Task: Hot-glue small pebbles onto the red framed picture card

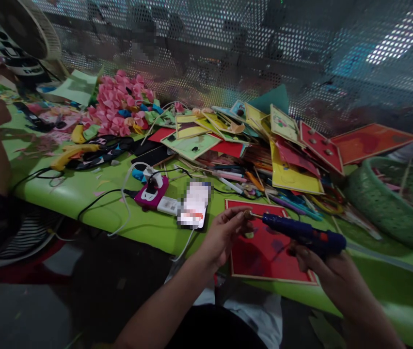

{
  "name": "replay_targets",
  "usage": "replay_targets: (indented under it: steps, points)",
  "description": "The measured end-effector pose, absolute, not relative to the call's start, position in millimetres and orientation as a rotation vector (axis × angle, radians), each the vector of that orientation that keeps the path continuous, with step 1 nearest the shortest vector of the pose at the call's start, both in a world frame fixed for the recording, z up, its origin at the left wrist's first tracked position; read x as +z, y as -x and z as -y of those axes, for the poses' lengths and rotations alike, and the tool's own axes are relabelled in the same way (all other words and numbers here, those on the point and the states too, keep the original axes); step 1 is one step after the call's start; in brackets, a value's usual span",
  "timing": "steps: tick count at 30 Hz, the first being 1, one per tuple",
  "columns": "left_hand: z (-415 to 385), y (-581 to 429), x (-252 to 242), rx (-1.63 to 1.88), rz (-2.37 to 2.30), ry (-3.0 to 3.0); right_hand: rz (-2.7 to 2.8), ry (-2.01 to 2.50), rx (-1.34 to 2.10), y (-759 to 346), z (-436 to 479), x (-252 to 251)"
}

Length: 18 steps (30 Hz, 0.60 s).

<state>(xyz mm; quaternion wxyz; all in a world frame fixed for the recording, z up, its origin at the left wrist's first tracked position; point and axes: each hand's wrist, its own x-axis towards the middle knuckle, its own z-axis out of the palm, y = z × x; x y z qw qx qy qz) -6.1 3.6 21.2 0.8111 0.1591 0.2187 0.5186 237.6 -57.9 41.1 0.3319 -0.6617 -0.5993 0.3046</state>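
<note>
Wears a black garment (210,332) at the bottom middle of the frame, with rounded outline, too dark for seeing any seam. Has pale, grey-white cloth (257,310) over the legs, softly creased, visible in lower middle on both sides of the black; cannot be told if trousers or shorts. Shows a bare left forearm (170,300), slim and smooth, with bare left hand (223,237) near the centre. Shows also a bare right forearm (362,305) and bare right hand (323,266) at lower right.
</note>
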Motion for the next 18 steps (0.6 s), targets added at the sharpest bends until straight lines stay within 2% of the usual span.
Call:
replay_targets:
  steps: [5,11,18]
  points:
    - [-5.8,4.8,20.1,1.116,-0.459,-0.364,1.382,1.58,0.923,-231.0,58.7,49.8]
    - [-7.6,4.4,22.0,1.109,-0.57,-0.429,0.876,1.244,0.928,-237.3,70.4,74.2]
    - [-8.2,0.9,39.9,1.072,-0.734,-0.923,0.555,1.136,0.694,-292.4,85.8,76.1]
